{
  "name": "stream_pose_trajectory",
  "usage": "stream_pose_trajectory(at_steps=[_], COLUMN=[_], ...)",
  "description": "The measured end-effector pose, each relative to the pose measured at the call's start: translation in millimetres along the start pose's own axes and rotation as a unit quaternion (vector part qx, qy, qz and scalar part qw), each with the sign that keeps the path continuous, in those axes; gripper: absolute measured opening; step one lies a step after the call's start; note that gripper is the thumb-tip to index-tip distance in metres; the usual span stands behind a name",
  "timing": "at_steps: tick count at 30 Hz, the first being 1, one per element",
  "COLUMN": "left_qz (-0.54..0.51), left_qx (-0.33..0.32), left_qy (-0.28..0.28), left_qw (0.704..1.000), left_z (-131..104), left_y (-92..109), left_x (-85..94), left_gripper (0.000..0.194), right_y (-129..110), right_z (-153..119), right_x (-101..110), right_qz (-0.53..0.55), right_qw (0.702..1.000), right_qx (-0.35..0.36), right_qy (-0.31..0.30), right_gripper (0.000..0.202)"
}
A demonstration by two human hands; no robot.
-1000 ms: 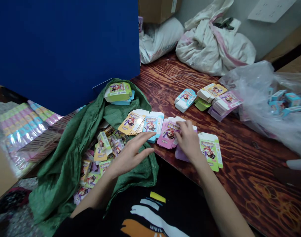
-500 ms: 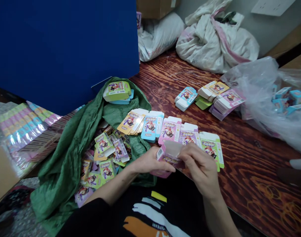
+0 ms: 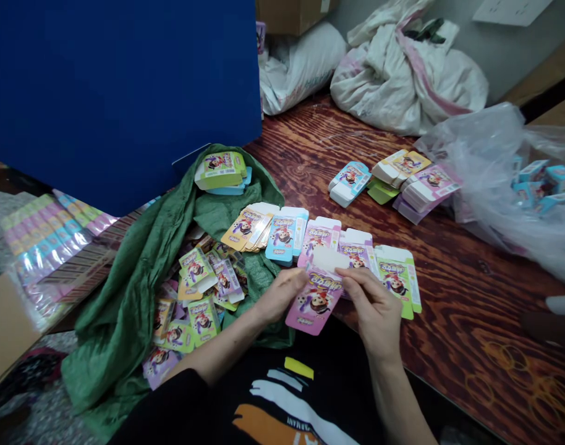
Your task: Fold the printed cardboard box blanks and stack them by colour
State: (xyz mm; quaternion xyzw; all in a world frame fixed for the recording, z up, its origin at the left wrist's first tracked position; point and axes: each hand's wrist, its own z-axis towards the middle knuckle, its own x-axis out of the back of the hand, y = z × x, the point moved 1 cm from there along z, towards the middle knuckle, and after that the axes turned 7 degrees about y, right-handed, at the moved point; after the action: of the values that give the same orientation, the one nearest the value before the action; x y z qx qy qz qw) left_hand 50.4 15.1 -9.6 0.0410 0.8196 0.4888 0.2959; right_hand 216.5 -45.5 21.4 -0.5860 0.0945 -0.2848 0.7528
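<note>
A pink card box (image 3: 316,303) with a cartoon figure faces me near the table's front edge, its white top flap raised. My left hand (image 3: 282,293) is closed on its left edge. The fingers of my right hand (image 3: 368,300) pinch its upper right side. Just beyond lies a row of flattened boxes: an orange stack (image 3: 250,227), a blue stack (image 3: 285,235), a pink stack (image 3: 320,233), a purple stack (image 3: 355,250) and a green stack (image 3: 397,281). The held box partly covers the pink and purple stacks.
A green sack (image 3: 120,303) full of small boxes (image 3: 201,318) lies to the left. Farther back are more box stacks (image 3: 405,170), white sacks (image 3: 403,74) and a clear plastic bag (image 3: 477,148). Rubber bands (image 3: 509,364) lie at right. A blue panel (image 3: 125,93) stands at upper left.
The pink box was tilted with its top held open; now its printed front lies flat towards me. My right hand has shifted slightly, and the left has moved up its edge.
</note>
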Motion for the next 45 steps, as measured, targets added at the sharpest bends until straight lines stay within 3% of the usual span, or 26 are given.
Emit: stream_pose_trajectory(at_steps=[3,8,12,14,17,20,25,28,36,43,45], left_qz=[0.024,0.096,0.261,0.308,0.308,0.282,0.238,0.250,0.338,0.294,0.287], left_qx=[-0.037,-0.127,-0.256,-0.277,-0.242,-0.194,-0.150,-0.145,-0.165,-0.157,-0.156], left_qy=[0.020,0.021,-0.006,-0.028,-0.046,-0.056,-0.050,-0.054,-0.099,-0.093,-0.093], left_qw=[0.999,0.987,0.931,0.910,0.919,0.938,0.958,0.956,0.921,0.938,0.940], left_z=[-1.1,-9.3,-18.5,-20.9,-21.1,-19.7,-18.0,-18.0,-19.4,-22.4,-22.2], left_y=[5.9,9.7,15.5,20.9,28.3,31.7,30.2,29.1,33.6,32.1,32.1], left_x=[1.3,3.5,6.5,8.2,10.2,10.4,9.9,9.8,7.7,9.4,10.3], left_gripper=[0.064,0.051,0.045,0.037,0.033,0.032,0.039,0.042,0.039,0.043,0.045], right_y=[0.9,1.7,-0.4,-0.2,3.6,7.8,2.0,-2.3,6.0,-2.3,-2.6], right_z=[0.4,2.7,2.8,2.0,1.6,4.5,10.5,7.2,1.3,10.7,9.3], right_x=[5.1,11.2,15.6,16.7,17.3,18.0,19.1,14.9,8.8,17.8,18.5], right_qz=[-0.020,-0.018,-0.022,-0.024,0.010,0.058,0.029,0.046,0.024,0.026,0.027], right_qw=[0.999,0.999,0.999,0.998,0.998,0.989,0.989,0.987,0.981,0.979,0.981], right_qx=[0.013,0.023,0.029,0.027,-0.032,-0.112,-0.049,-0.052,-0.170,-0.116,-0.108], right_qy=[0.034,-0.013,-0.036,-0.047,-0.047,-0.078,-0.138,-0.145,-0.092,-0.165,-0.161], right_gripper=[0.016,0.015,0.016,0.016,0.014,0.044,0.015,0.015,0.023,0.024,0.024])
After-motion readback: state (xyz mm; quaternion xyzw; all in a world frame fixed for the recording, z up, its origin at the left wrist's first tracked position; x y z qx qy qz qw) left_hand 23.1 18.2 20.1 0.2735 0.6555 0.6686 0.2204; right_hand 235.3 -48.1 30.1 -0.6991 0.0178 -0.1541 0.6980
